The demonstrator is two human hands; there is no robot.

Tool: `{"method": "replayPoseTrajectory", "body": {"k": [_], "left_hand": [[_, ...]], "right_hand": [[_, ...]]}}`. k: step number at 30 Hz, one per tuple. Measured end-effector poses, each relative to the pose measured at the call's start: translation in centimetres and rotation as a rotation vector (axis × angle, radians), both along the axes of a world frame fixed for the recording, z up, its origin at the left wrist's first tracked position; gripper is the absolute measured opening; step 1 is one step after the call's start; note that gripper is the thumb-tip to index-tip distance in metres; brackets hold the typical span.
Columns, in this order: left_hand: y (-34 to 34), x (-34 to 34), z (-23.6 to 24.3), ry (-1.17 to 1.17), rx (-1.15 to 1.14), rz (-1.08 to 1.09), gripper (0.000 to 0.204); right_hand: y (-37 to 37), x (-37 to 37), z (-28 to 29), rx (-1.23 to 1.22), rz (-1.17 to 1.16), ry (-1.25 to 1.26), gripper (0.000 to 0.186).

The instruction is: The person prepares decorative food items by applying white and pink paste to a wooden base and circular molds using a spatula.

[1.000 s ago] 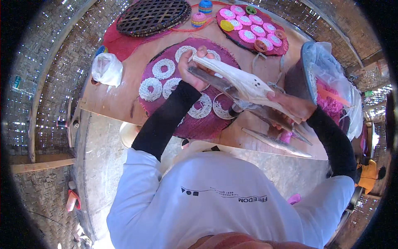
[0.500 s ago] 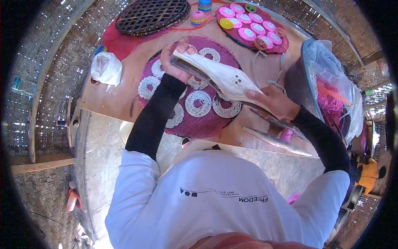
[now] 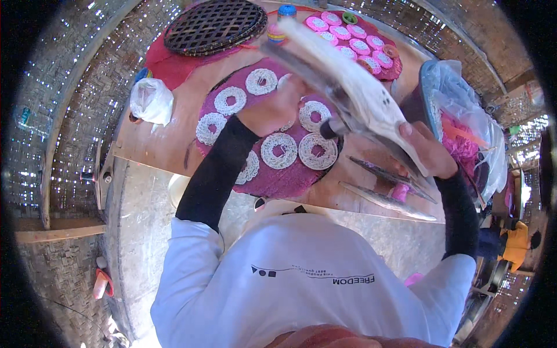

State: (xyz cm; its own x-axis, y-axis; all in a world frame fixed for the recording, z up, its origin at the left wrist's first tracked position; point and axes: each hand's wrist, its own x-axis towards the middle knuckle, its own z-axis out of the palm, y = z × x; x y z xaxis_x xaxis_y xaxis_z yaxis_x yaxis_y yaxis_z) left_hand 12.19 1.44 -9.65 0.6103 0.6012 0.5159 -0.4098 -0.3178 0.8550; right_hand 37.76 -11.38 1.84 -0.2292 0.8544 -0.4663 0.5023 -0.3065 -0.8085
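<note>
Viewed from beside the table [image 3: 168,139], the right hand [image 3: 430,149] is closed on the near end of a long pale wooden piece [image 3: 374,98], with the thumb pressed on its upper face. This piece is raised above the table, its far end pointing up and to the left, its near end directed down and to the right. Small dark dots mark its face, and a dark bar [image 3: 335,100] runs along its left side; a short black cylinder [image 3: 332,129] projects below. The left hand [image 3: 278,108] is positioned over a round purple mat [image 3: 284,183]; it is blurred, so I cannot tell how far its fingers are open or whether it has hold of anything. White looped rings [image 3: 279,151] are laid out across the mat, some partly covered by the left hand and forearm. On the table, below the right hand, lie two slim pointed bars [image 3: 387,202] with a pink cylinder [image 3: 400,191] between them. A tub [image 3: 431,95] containing clear plastic and pink material stands to the right. At the far side are a lattice tray [image 3: 214,28] and a second mat [image 3: 395,68] carrying pink-and-white discs [image 3: 360,46].
</note>
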Motion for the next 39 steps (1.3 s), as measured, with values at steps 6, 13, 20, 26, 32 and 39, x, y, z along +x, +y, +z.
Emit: {"method": "replayPoseTrajectory", "body": {"k": [6, 13, 20, 26, 32, 39], "left_hand": [[-3.3, 1.4, 4.8, 0.208, 0.262, 0.220, 0.042], [-4.5, -3.1, 3.9, 0.216, 0.135, 0.772, 0.045], [-4.6, -6.0, 3.3, 0.204, 0.024, 0.767, 0.043], [-4.3, -8.1, 2.3, 0.111, 0.034, 0.766, 0.041], [-4.4, -10.9, 3.0, 0.052, -0.146, 0.746, 0.040], [-4.1, -13.1, 3.1, 0.142, -0.352, 0.676, 0.041]], "right_hand": [[0.5, -3.6, -4.2, -0.133, -0.427, 1.073, 0.052], [-1.4, -8.4, -13.7, 0.819, -0.023, -0.701, 0.087], [-1.2, -9.5, -15.2, 0.725, -0.081, -0.763, 0.097], [-1.3, -9.3, -14.9, 0.682, -0.138, -0.594, 0.099], [0.6, -5.1, -13.3, 0.694, -0.577, 0.259, 0.098], [5.4, 1.7, -18.2, 0.667, -0.514, -0.768, 0.093]]}}
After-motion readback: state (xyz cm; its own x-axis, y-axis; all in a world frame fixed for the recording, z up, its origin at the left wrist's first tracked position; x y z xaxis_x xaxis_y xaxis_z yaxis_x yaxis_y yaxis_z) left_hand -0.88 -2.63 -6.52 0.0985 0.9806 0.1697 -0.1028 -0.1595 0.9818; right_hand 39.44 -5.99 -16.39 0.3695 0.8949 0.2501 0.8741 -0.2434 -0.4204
